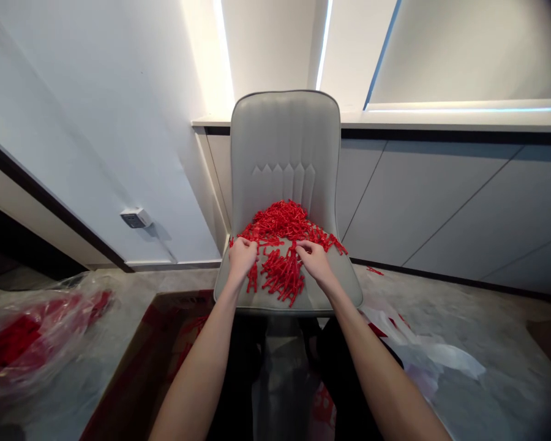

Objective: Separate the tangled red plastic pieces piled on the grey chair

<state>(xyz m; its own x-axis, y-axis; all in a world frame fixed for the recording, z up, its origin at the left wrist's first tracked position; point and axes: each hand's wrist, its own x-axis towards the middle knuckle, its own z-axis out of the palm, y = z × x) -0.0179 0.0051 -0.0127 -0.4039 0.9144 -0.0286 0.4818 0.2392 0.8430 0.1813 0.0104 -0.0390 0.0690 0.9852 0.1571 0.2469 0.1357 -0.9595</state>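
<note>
Watching left hand (pixel 242 257) and right hand (pixel 314 260) curling narrow over loose red plastic pieces (pixel 282 275), hold unclear; large red heap (pixel 284 220) remaining on grey chair seat (pixel 330 291).

Room at the seat's near edge, red heap ahead

Your left hand (pixel 242 257) and right hand (pixel 316 262) can pass in from the near side, over the front of the grey chair seat (pixel 335 291). The heap of red plastic pieces (pixel 282 220) stands between them and the chair backrest (pixel 284 141), which blocks the far side. Left of the chair, a cardboard box (pixel 179 306) and a plastic bag (pixel 37 331) crowd your reach; on the right, a white plastic sheet (pixel 422 343) lies on the floor.
</note>
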